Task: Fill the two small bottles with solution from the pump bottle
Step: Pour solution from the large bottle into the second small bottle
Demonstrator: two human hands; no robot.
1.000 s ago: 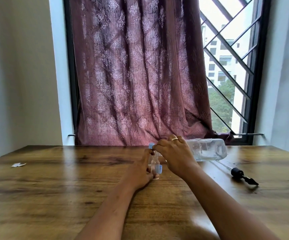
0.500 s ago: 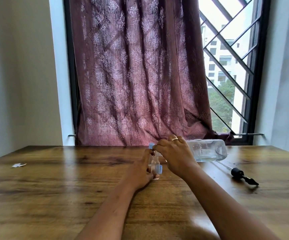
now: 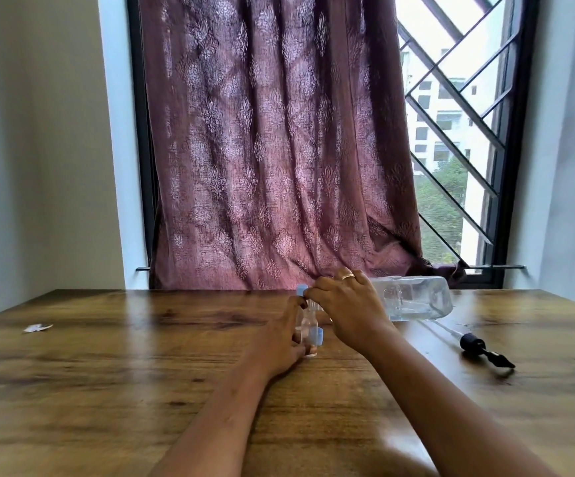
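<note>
A small clear bottle (image 3: 310, 325) stands upright on the wooden table (image 3: 141, 373), with my left hand (image 3: 279, 346) wrapped around its left side. My right hand (image 3: 348, 311) grips the neck of the large clear pump bottle (image 3: 413, 297), which is tipped on its side with its mouth over the small bottle. A light blue cap (image 3: 317, 336) hangs at the small bottle's side. Another blue cap (image 3: 301, 290) shows just behind my right fingers; the bottle under it is hidden. The black pump head (image 3: 482, 349) with its clear tube lies on the table at the right.
A scrap of white paper (image 3: 37, 327) lies on the table at the far left. A maroon patterned curtain (image 3: 272, 149) and a grilled window (image 3: 458, 132) stand right behind the table's back edge.
</note>
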